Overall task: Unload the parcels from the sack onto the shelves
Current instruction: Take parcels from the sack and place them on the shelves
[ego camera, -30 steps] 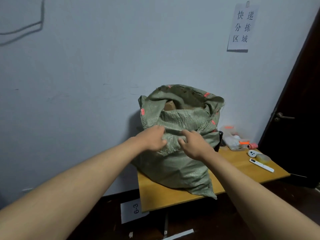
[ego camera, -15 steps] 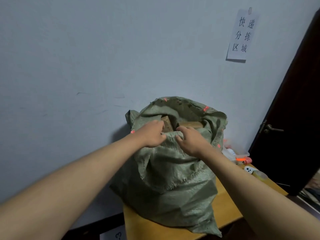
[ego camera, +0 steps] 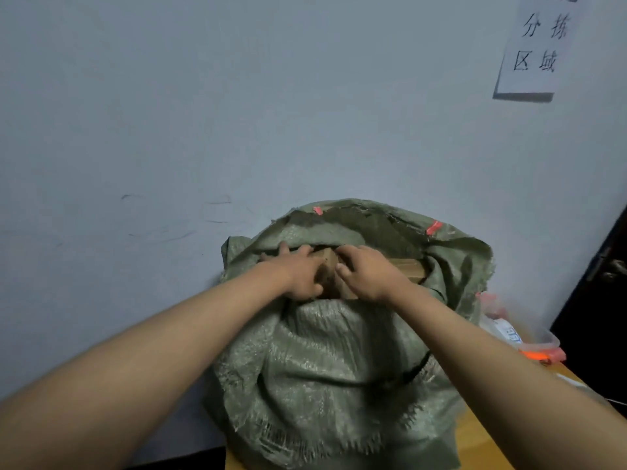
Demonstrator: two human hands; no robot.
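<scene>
Green woven plastic sack [ego camera: 339, 361] stands upright on a yellow wooden table [ego camera: 488, 446], against a pale blue-grey wall [ego camera: 237, 96], mouth open and rolled outward. Both hands are inside the mouth. Left hand [ego camera: 298, 273] lies over the left side of a brown cardboard parcel [ego camera: 330, 274] at the top of the load, fingers reaching forward past it under the sack rim – whether they curl round the box edge cannot be told. Right hand [ego camera: 366, 273] sits on the parcel's right side, fingers bent down over its top, thumb against the near face – a grip on the box. A second brown cardboard box [ego camera: 409, 268] shows just right of that hand, also inside the sack. White paper sign with black characters [ego camera: 539, 52] hangs on the wall, upper right. Clear plastic bags with orange bits [ego camera: 515, 337] lie on the table right of the sack, blurred. Dark door [ego camera: 607, 300] at far right.
</scene>
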